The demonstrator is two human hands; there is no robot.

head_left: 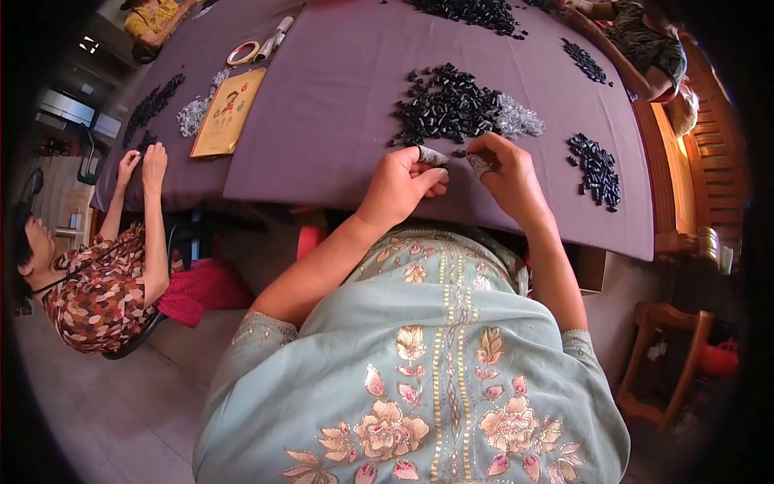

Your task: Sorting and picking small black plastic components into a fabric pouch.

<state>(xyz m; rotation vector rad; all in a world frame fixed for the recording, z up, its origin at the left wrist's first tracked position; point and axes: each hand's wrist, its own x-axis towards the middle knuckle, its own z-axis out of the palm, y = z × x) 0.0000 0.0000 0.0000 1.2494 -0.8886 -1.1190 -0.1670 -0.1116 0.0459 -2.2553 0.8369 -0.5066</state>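
Observation:
My left hand [397,187] is at the table's near edge, fingers curled in and a grey speckled wrap [434,156] on one of them. Opposite it, my right hand [509,176] is bent into a pinch, with a similar grey wrap [480,166] on a digit. Whatever either hand holds is too small or too hidden to make out. A single small black piece [459,153] lies by the right fingertips. Just beyond both hands spreads a heap of small black plastic pieces [447,105], and a pile of clear plastic pieces [518,118] adjoins its right side.
A purple cloth [322,105] covers the table. Another black pile [595,171] lies to the right. Leftward are a yellow booklet [229,113], a tape roll [243,53] and more clear pieces [192,118]. A co-worker [101,282] sits at left; other people are at the far side.

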